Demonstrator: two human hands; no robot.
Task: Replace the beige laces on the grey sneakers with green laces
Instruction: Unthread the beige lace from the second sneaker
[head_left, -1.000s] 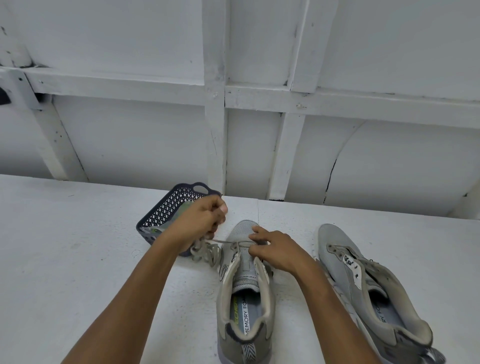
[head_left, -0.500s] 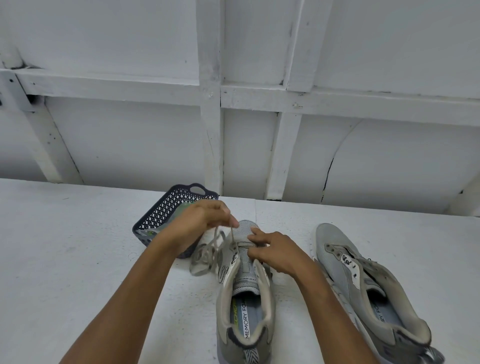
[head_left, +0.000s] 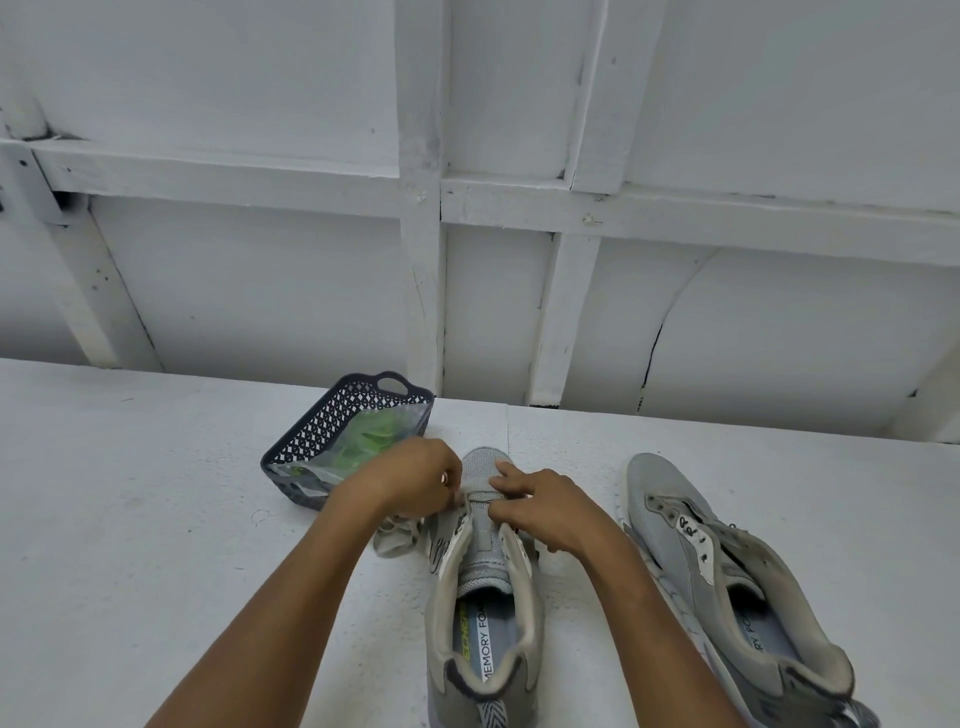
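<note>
A grey sneaker (head_left: 483, 613) stands in front of me, toe pointing away. My left hand (head_left: 410, 480) pinches the beige lace (head_left: 397, 535) at the lowest eyelets on the shoe's left side; loose lace lies bunched on the table below that hand. My right hand (head_left: 545, 506) holds the shoe's front, fingers curled over the last lace crossing near the toe. A second grey sneaker (head_left: 722, 577) lies to the right with no lace in its eyelets. Green laces in a clear bag (head_left: 363, 441) sit in a dark basket (head_left: 317, 431).
The white table (head_left: 130, 519) stretches left and right of the shoes. A white panelled wall (head_left: 467, 208) rises just behind the table's far edge. The basket stands close to my left hand, at the back left of the near sneaker.
My left hand has come down from a raised pull back to the shoe's lowest eyelets, uncovering the basket. The loose lace has dropped onto the table. My right hand stays on the shoe.
</note>
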